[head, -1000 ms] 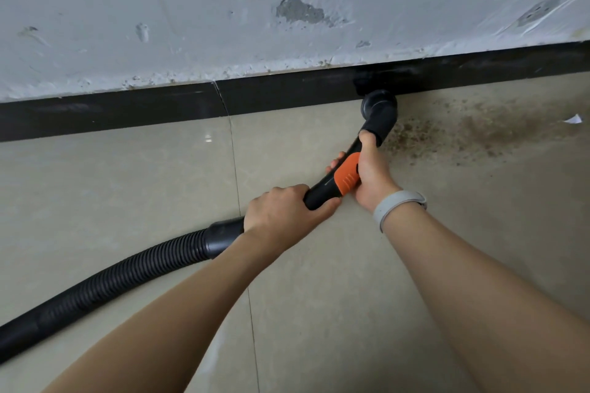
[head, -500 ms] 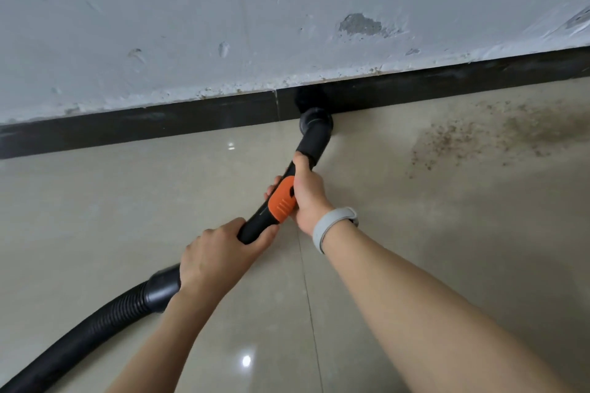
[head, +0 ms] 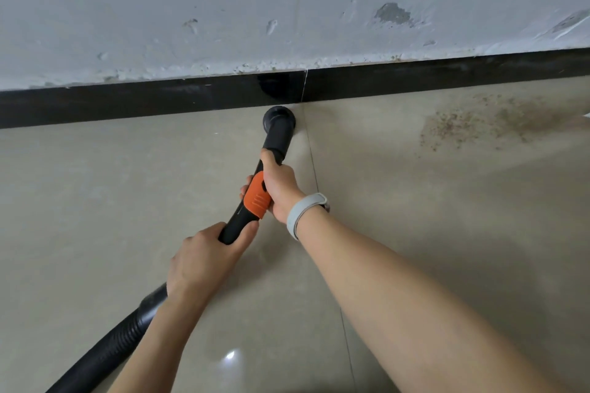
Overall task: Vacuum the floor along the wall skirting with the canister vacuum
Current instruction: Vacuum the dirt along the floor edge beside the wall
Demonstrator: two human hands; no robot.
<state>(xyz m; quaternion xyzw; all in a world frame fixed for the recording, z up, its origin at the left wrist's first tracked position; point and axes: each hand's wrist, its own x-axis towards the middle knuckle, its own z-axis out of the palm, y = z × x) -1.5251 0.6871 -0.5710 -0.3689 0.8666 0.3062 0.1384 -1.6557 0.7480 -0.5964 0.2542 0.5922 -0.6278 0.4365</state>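
Right hand (head: 281,188) has its grip wrapped round the black plastic vacuum handle tube with the orange slider (head: 255,201), thumb laid forward along the top toward the nozzle. Left hand (head: 204,262) has its grip curled round the same tube further back, just behind the orange part, where the tube meets the black ribbed flexible hose (head: 105,354); the hose runs back from that grip out the bottom-left edge. Ahead of the right-hand grip the black round nozzle end (head: 278,120) sits on the glossy beige tiled floor (head: 95,201), just beside the black glossy wall skirting (head: 127,104); can't tell if it touches the skirting. Tile grout line (head: 314,169) runs just right of the nozzle. Patch of brown speckled dirt (head: 463,128) lies on the floor well to the right of both grips, near the skirting. Pale grey wristband (head: 303,214) on the right wrist. Above the skirting, scuffed white painted wall (head: 223,9) with chipped spots.
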